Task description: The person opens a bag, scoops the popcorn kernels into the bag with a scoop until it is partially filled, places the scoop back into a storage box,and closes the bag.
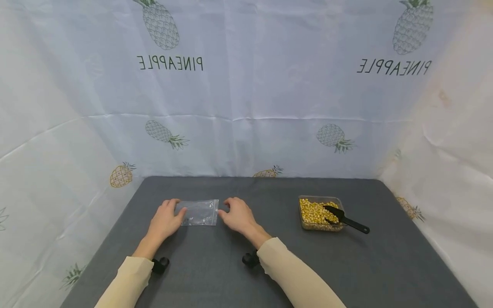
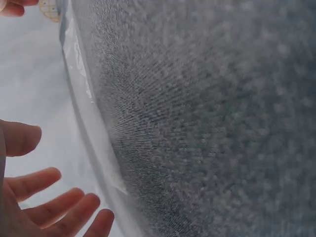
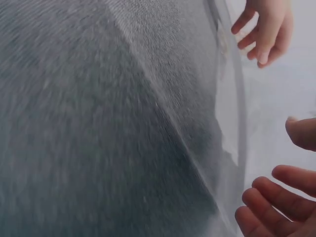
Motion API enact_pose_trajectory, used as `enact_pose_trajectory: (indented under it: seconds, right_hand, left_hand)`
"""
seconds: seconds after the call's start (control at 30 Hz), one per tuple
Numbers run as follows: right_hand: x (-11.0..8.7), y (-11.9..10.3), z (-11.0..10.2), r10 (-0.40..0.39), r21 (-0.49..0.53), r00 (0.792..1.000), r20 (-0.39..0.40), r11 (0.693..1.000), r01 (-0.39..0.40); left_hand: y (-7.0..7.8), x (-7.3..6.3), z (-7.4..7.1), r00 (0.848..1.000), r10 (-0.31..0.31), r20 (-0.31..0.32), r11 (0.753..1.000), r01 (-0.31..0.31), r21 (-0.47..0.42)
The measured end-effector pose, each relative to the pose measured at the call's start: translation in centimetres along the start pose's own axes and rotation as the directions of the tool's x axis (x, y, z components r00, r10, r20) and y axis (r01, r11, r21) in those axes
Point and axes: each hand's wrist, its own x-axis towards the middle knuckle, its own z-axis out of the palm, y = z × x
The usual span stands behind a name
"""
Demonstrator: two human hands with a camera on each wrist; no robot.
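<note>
A clear zip-lock bag (image 1: 200, 212) lies flat on the grey table, its seal strip toward the right. At the bag's left end is my left hand (image 1: 167, 219), thumb and fingers spread apart; in the left wrist view the left hand (image 2: 54, 202) appears raised over the tabletop with nothing in its grasp. My right hand (image 1: 239, 216) is just beside the bag's sealed end, its fingers loosely bent. The right wrist view shows this right hand (image 3: 281, 197) with fingers apart and holding nothing. Whether either hand touches the bag is hard to tell.
To the right stands a clear rectangular container (image 1: 323, 227) of yellow corn kernels (image 1: 313, 211). A black scoop (image 1: 348, 219) rests in it, handle over the right rim. Pineapple-print curtains (image 1: 246, 145) enclose the back and sides of the grey table (image 1: 215, 273).
</note>
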Motion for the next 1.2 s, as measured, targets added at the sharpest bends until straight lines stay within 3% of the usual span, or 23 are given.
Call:
enact_pose_trajectory:
  seconds: [0.27,0.5,0.67,0.7,0.9,0.97,1.2]
  right_hand:
    - [1.2,-0.7,1.7,-0.005,0.019,1.000,0.013,1.000,0.005]
    - [1.8,-1.0,2.6,0.058,0.060,0.998,0.032,0.996,-0.060]
    - [2.0,-1.0,3.2,0.080,0.017,0.997,0.012,0.997,-0.080]
    - [2.0,-0.9,3.4,0.083,0.002,0.997,0.006,0.997,-0.083]
    - [2.0,-0.7,4.1,0.116,-0.084,0.993,-0.003,0.990,-0.116]
    - [2.1,-0.7,4.2,0.128,-0.100,0.992,-0.004,0.987,-0.127]
    - [2.1,-1.0,4.2,0.166,-0.068,0.986,0.000,0.984,-0.166]
  left_hand:
    - [-0.8,0.6,-0.3,0.997,-0.071,0.038,0.996,0.073,-0.051]
    - [-1.2,1.1,0.0,0.992,-0.112,0.052,0.990,0.116,-0.077]
    - [-1.3,1.4,-0.1,0.988,-0.132,0.076,0.988,0.137,-0.075]
    - [-2.1,1.7,0.4,0.988,-0.132,0.076,0.988,0.138,-0.073]
    - [-2.0,1.7,0.3,0.980,-0.175,0.092,0.982,0.180,-0.060]
    - [-1.2,1.4,-0.2,0.975,-0.199,0.101,0.977,0.206,-0.065]
    - [-1.0,1.4,-0.3,0.957,-0.274,0.093,0.945,0.286,-0.156]
